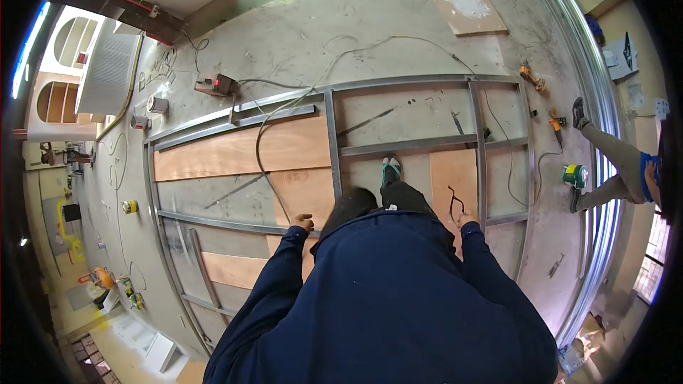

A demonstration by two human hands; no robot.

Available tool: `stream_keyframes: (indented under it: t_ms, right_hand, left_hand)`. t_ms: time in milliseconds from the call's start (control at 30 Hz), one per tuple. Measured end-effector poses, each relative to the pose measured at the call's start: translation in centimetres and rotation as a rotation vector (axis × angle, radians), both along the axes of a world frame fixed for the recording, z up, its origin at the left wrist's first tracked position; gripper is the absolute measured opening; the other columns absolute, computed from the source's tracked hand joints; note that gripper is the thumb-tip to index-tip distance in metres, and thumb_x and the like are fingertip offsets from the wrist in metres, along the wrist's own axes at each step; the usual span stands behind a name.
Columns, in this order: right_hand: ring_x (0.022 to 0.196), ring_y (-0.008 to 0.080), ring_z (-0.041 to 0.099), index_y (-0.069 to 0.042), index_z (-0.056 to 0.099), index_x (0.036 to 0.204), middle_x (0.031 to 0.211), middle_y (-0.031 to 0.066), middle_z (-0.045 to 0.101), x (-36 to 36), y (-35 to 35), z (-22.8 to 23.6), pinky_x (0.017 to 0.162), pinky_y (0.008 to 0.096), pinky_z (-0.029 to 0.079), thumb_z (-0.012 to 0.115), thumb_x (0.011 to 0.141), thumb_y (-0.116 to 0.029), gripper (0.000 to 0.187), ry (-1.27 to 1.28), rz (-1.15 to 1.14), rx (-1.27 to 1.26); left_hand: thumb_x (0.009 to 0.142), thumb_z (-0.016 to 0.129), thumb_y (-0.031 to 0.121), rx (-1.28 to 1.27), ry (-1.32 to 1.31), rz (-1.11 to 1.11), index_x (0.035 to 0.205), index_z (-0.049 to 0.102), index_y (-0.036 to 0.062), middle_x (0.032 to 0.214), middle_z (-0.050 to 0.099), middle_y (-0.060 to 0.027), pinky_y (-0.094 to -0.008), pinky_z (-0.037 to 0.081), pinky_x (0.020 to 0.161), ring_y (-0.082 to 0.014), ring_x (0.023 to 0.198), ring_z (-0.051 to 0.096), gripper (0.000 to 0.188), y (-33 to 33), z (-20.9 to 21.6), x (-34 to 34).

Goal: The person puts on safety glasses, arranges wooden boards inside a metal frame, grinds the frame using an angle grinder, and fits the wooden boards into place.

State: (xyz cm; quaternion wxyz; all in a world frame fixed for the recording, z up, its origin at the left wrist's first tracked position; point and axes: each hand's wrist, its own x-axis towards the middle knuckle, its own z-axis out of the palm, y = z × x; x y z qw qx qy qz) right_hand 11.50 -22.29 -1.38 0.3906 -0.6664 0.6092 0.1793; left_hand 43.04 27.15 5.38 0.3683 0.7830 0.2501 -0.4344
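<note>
My left hand [303,222] is closed beside the metal frame, its fingers curled. A dark cable [261,153] runs down over the frame and meets this hand; whatever else the fingers hold is hidden. My right hand [467,218] is closed on a thin, dark, bent frame [452,201] that looks like a pair of glasses. Below both hands lies a large welded metal frame [405,146] of square tubing, flat on the floor. Reddish plywood sheets [245,148] lie within its bays. My foot in a green and white shoe [391,166] stands inside one bay.
A red and grey box-shaped machine [214,84] with cables sits beyond the frame. At the right lie a yellow power tool [556,122], an orange tool [531,78] and a green can [575,176]. Another person's leg [612,146] is near long metal profiles [594,64]. Paint buckets [157,104] stand left.
</note>
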Motion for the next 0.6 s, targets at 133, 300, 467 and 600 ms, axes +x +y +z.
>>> stream_keyframes:
  t_ms: [133,300,467,600]
  right_hand:
    - [0.046,0.0181,0.056,-0.004,0.058,0.077,0.058,0.0077,0.057,4.8,-4.1,-1.9,0.039,0.0317,0.044,0.056,0.084,-0.021,0.019,0.017,0.178,-0.051]
    - [0.045,0.0160,0.054,-0.003,0.055,0.079,0.061,0.0068,0.056,11.9,-7.5,3.0,0.038,0.0296,0.041,0.052,0.087,-0.018,0.018,-0.243,0.001,0.060]
    - [0.044,0.0153,0.053,-0.002,0.055,0.079,0.060,0.0064,0.054,13.3,-9.3,4.1,0.037,0.0285,0.040,0.052,0.087,-0.016,0.016,-0.257,0.009,0.077]
    - [0.043,0.0154,0.053,-0.002,0.056,0.081,0.060,0.0070,0.054,10.0,-11.5,-0.2,0.036,0.0296,0.040,0.053,0.087,-0.015,0.015,-0.219,0.062,0.004]
  left_hand:
    - [0.077,0.054,0.005,-0.050,-0.192,-0.140,0.109,0.058,0.0005,0.089,0.064,-0.0149,-0.0269,0.049,0.058,-0.0194,0.069,0.063,0.033,-1.9,1.4,2.8]
    - [0.077,0.065,0.013,-0.101,-0.289,-0.109,0.106,0.059,-0.0028,0.096,0.064,-0.0123,-0.0305,0.047,0.081,-0.0211,0.090,0.060,0.034,0.5,-1.4,3.6]
    - [0.078,0.065,0.013,-0.197,-0.306,-0.015,0.102,0.060,-0.0025,0.092,0.063,-0.0115,-0.0309,0.047,0.075,-0.0189,0.084,0.059,0.029,1.3,-3.5,2.3]
    - [0.079,0.063,0.015,-0.196,-0.274,-0.040,0.094,0.061,-0.0002,0.082,0.061,-0.0101,-0.0313,0.046,0.065,-0.0182,0.073,0.057,0.022,0.8,-4.8,2.7]
